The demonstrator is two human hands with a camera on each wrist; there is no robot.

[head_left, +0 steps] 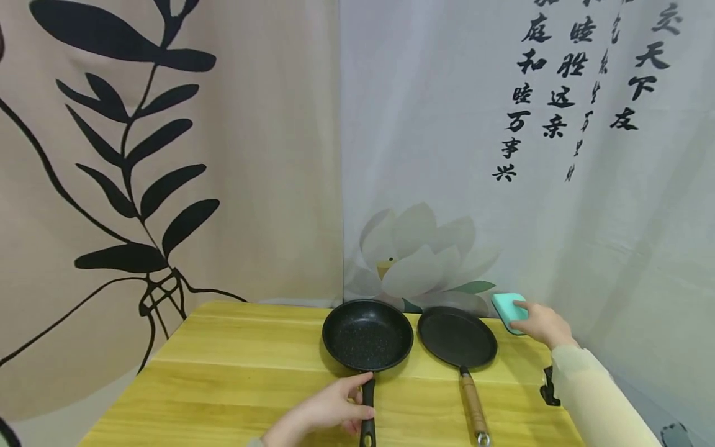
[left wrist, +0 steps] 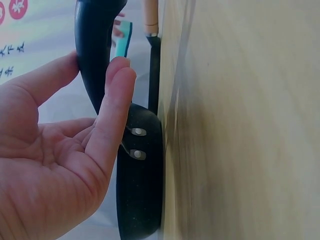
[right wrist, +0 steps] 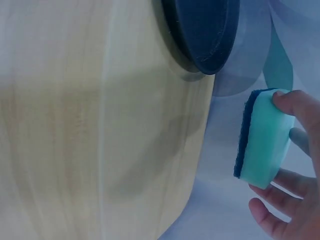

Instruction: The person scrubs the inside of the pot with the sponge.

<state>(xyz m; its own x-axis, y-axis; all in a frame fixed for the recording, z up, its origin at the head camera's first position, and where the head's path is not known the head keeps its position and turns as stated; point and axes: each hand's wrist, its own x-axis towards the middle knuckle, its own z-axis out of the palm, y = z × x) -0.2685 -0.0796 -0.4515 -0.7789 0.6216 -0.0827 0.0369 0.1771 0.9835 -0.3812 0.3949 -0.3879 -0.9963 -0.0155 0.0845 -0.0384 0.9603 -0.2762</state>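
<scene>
A deep black frying pan (head_left: pixel 365 338) stands on the wooden table, its handle pointing toward me. My left hand (head_left: pixel 329 406) holds that handle (head_left: pixel 368 413), thumb on one side and fingers on the other, as the left wrist view also shows. At the far right, my right hand (head_left: pixel 544 323) grips a turquoise sponge (head_left: pixel 505 308) between thumb and fingers. The right wrist view shows the sponge (right wrist: pixel 265 137) raised beyond the table's edge, with its dark scouring layer facing the table side. A flat black pan (head_left: pixel 457 338) with a wooden handle lies between the two hands.
The yellow wooden table (head_left: pixel 223 372) ends at a printed curtain (head_left: pixel 268 155) behind the pans. A small black object (head_left: pixel 550 388) shows at the right edge, partly behind my right sleeve (head_left: pixel 592 385). The flat pan's wooden handle (head_left: pixel 474 403) points toward me.
</scene>
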